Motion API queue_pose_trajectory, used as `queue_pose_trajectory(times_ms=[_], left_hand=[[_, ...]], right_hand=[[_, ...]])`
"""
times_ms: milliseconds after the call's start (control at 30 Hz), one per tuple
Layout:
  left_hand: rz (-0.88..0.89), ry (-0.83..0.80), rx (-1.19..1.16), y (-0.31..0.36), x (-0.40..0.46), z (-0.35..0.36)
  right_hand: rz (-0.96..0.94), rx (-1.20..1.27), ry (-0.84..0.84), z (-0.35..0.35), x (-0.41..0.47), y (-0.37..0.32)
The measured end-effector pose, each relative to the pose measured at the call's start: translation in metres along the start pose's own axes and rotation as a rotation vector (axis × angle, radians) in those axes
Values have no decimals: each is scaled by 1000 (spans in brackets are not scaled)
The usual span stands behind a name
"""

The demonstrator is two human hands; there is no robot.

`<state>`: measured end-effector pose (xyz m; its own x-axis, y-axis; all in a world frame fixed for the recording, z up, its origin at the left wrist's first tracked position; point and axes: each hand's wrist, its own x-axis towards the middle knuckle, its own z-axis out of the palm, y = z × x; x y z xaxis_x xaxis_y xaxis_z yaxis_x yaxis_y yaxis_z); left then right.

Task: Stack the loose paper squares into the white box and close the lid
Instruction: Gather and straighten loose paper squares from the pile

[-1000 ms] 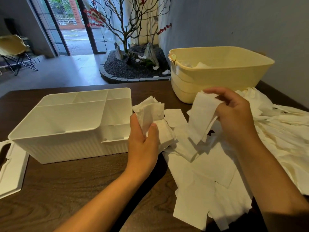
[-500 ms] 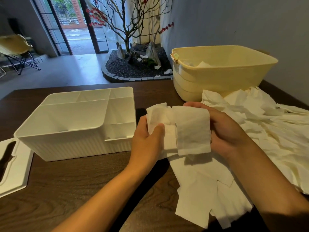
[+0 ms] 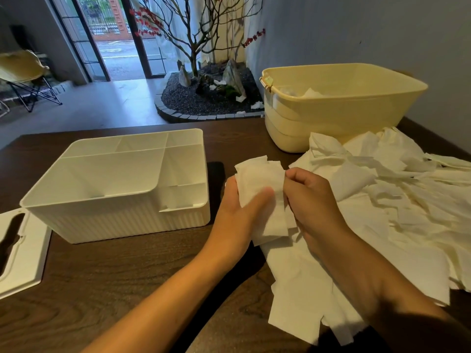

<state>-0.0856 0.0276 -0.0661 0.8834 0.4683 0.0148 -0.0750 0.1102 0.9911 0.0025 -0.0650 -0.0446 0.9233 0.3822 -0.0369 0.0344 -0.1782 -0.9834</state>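
Dark wood-grain desk [image 3: 107, 284] in a room with grey walls; beyond its far edge lie a gravel bed with a bare branching tree [image 3: 196, 42], glazed doors, and a folding chair [image 3: 23, 77] at far left. White box [image 3: 122, 184], lid off, stands on the left half of the desk, ribbed on its near wall and divided inside into one large compartment and several smaller ones along its far and right sides; no paper is visible in any compartment. Lid [image 3: 20, 253], white with a dark slot, lies flat at the left edge of the desk, just beside the box's near-left corner. Yellow tub [image 3: 339, 105] stands at the far right of the desk, with a scrap of white paper visible inside. Loose paper squares [image 3: 397, 200] lie heaped and overlapping across the right half of the desk, from the foot of the tub to the near edge. Left hand [image 3: 239, 212], just right of the box, grips a small stack of paper squares [image 3: 262, 189], thumb curled over the front of the stack and fingers behind it. Right hand [image 3: 313, 205], fingers curled, pinches the right edge of the same stack, so that both hands meet on it above the desk. Stack is held roughly upright, its lower sheets hanging over the loose squares beneath.
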Motion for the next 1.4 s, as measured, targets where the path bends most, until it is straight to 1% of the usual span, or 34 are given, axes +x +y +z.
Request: queue_pose_trajectory(times_ms=[67,133,233,267,333,400,467,500,567,633,700,767,867,933,1033,1133,1233,1333,1400], left_hand=[[76,-32,142,-1,1,-3],[100,-30,230,0,3,-7],[47,-37,340,9,4,-14],[18,-54,378,12,4,-17],[-34,-116,458,21,3,-22],[-57,-204,598,33,-1,-24],[-25,-261,748,46,-5,-27],[2,-265,820,54,-9,-30],[59,-239,953,66,-18,-39],[91,-199,991,75,-29,-53],[99,-153,970,80,-42,-70],[116,-76,886,80,-56,-85],[127,131,592,67,-77,-99],[112,271,423,50,-85,-101],[43,402,245,27,-87,-102],[24,430,63,20,-85,-103],[89,436,37,22,-88,-97],[69,399,29,23,-90,-89],[62,423,8,22,-90,-92]], right_hand=[[-3,-12,-20,0,-2,-1],[20,-41,-30,0,1,-3],[80,35,34,-5,6,-14],[50,91,14,-9,5,-17],[-88,141,-141,-15,-1,-16],[-240,10,-320,-18,-8,-11],[-356,-179,-425,-14,-10,-6],[-385,-231,-451,-12,-12,-7],[-401,-218,-464,-7,-19,-10],[-417,-188,-452,-3,-29,-14],[-463,-248,-448,5,-41,-21],[-484,-281,-428,17,-54,-27],[-421,-200,-347,41,-74,-20],[-362,-189,-302,59,-86,-10],[-261,-158,-301,78,-99,4],[-194,-65,-281,83,-100,5],[-185,53,-236,84,-99,3],[-183,-22,-290,86,-106,4],[-190,-74,-310,86,-106,5]])
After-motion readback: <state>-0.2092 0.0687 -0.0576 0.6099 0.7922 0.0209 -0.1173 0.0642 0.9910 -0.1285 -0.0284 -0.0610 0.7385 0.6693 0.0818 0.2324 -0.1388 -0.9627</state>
